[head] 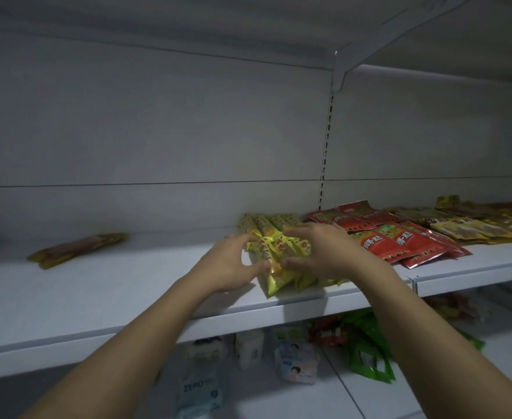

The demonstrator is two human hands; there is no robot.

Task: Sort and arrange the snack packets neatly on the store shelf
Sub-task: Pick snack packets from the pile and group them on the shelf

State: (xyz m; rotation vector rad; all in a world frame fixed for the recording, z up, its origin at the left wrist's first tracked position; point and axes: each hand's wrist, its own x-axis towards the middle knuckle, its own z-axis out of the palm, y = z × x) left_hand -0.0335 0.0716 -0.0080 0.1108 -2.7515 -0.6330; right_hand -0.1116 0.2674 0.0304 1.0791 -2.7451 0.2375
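Yellow packets: a bunch of slim yellow packets (pixel 268 238) lies fanned on the shelf (pixel 112 294). Their near tips are close to the front edge and their far ends point at the back wall.
Left hand: the left hand (pixel 233 264) curls round the left flank of the bunch, fingers over the top and thumb at the near end.
Right hand: the right hand (pixel 321 252) grips the right flank the same way, so the bunch is squeezed between the two.
Step in hand: probably gathering the fanned packets into one square stack.
Handling: they look light and soft. The glossy film is likely slick, so the packets will slide over one another and splay out. The contents may crush under a hard pinch.
Where to hold: best taken by the long sides of the whole bunch, with even pressure from both flanks. Holding by the thin sealed tips would let single packets slip free.
Neighbours: red packets (pixel 399 241) overlap in a loose pile just beside the bunch on the right. Brown packets (pixel 472 229) lie beyond them toward the back. A lone packet (pixel 79 249) lies well apart to the left.
Below: green packets (pixel 366 346) and pale packs (pixel 294 358) sit on the lower shelf.
Risk: near tips pushed past the front edge could tip a packet off.
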